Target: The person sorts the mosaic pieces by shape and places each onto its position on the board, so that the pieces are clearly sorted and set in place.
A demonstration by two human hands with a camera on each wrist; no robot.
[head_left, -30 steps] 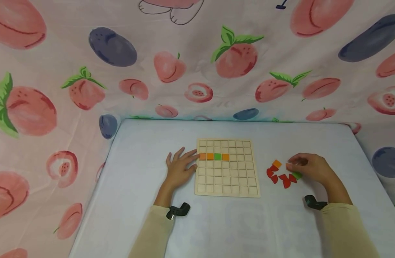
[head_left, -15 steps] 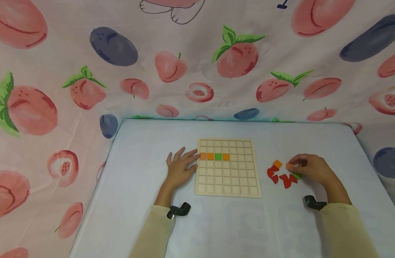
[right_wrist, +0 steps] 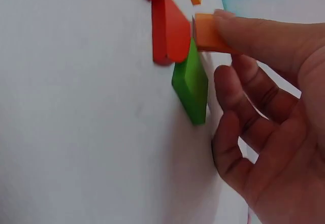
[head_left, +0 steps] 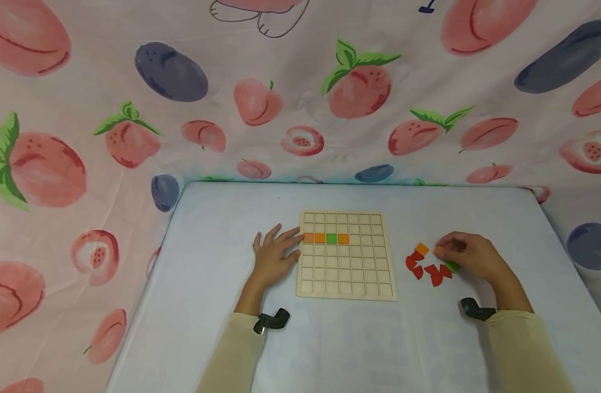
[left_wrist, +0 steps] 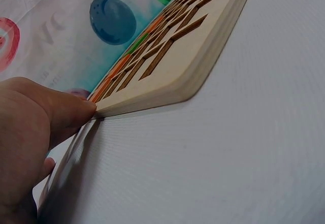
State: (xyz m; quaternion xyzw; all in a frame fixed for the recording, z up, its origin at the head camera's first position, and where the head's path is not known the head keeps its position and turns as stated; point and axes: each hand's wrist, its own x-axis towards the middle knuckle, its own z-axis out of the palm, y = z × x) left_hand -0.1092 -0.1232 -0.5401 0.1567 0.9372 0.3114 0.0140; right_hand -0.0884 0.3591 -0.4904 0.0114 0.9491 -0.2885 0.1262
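Note:
A wooden grid board (head_left: 346, 273) lies on the white table, with orange and green square tiles (head_left: 332, 238) set side by side in its third row from the far edge. My left hand (head_left: 272, 259) has its fingers spread, and the fingertips touch the board's left edge. To the right of the board, my right hand (head_left: 469, 255) pinches an orange square tile (right_wrist: 208, 32) between thumb and finger. Just below that hand is a green tile (right_wrist: 191, 86), beside a red wedge-shaped piece (right_wrist: 170, 31). Another orange square tile (head_left: 421, 249) lies a little to the left.
Several red pieces (head_left: 435, 275) lie loosely grouped between the board and my right hand. A fruit-printed cloth (head_left: 261, 54) rises behind the white table (head_left: 221, 207) and along its sides. Each wrist wears a black camera (head_left: 274, 319).
The orange tile in my right hand has tilted and shifted slightly within the fingers, so less of it shows in the head view. My left hand and the board stay put.

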